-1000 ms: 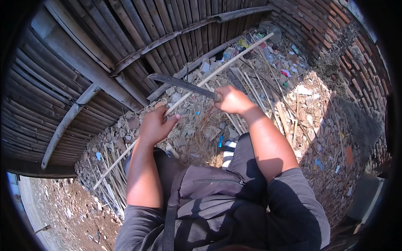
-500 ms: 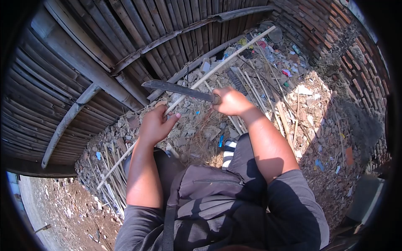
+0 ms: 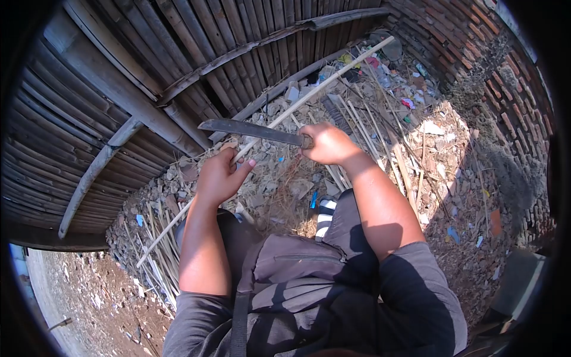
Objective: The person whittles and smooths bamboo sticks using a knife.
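Observation:
My left hand (image 3: 221, 176) is closed round a long, pale bamboo strip (image 3: 318, 90). The strip slants from the lower left, under my left forearm, up to the far right. My right hand (image 3: 326, 143) grips the short wooden handle of a machete (image 3: 256, 130). Its dark, broad blade points left and lies across the strip, a little beyond my left hand. The blade seems to touch the strip, though I cannot tell how firmly.
A slatted bamboo wall (image 3: 238, 56) rises ahead and left, a brick wall (image 3: 505, 89) to the right. Rubble and litter (image 3: 410, 89) cover the ground. More bamboo strips lie beside my left arm (image 3: 163, 244) and beyond my right hand (image 3: 363, 128). A striped sandal (image 3: 325, 219) shows below.
The machete has shifted slightly left and its blade tip sits a little lower. My right hand moved slightly left with it; the bamboo strip and my left hand stay almost in place.

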`<control>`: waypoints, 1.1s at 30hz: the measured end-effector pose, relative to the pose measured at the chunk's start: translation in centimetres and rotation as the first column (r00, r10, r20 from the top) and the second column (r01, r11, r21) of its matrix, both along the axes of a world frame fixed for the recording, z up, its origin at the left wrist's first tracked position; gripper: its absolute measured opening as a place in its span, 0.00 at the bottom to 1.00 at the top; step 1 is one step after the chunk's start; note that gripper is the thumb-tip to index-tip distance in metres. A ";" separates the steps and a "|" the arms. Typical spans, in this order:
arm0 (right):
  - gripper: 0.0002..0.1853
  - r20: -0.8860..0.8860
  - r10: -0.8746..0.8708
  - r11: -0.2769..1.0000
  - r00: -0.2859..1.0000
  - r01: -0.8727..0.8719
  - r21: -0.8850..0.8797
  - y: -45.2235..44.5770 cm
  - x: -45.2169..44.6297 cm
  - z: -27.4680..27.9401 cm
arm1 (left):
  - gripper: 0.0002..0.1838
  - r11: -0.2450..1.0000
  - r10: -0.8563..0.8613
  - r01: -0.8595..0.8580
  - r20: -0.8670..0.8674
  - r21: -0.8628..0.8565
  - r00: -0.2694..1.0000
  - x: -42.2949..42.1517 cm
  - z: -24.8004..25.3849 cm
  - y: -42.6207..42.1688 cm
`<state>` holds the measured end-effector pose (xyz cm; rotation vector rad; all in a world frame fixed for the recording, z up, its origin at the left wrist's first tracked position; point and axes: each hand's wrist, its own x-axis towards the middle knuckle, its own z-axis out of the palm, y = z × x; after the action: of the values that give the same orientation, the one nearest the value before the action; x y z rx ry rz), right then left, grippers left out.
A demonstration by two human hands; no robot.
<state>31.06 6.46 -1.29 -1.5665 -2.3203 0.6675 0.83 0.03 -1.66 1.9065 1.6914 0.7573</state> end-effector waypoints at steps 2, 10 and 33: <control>0.28 0.004 -0.065 0.998 0.998 0.065 -0.021 0.5 0.9 0.1 | 0.26 1.000 0.010 -0.009 0.006 -0.014 1.000 0.1 0.4 -0.1; 0.28 0.020 -0.067 0.994 0.998 0.068 -0.083 0.3 0.6 0.3 | 0.27 1.000 -0.005 0.005 0.005 -0.009 1.000 0.1 -0.4 0.3; 0.27 0.098 0.030 0.989 0.995 -0.015 -0.147 0.2 0.2 0.7 | 0.28 0.996 -0.012 0.006 -0.062 -0.092 0.998 0.1 1.1 -0.3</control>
<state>31.22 6.69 -0.57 -1.6750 -2.4134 0.7989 0.97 -0.26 -0.59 1.8917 1.7236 0.6120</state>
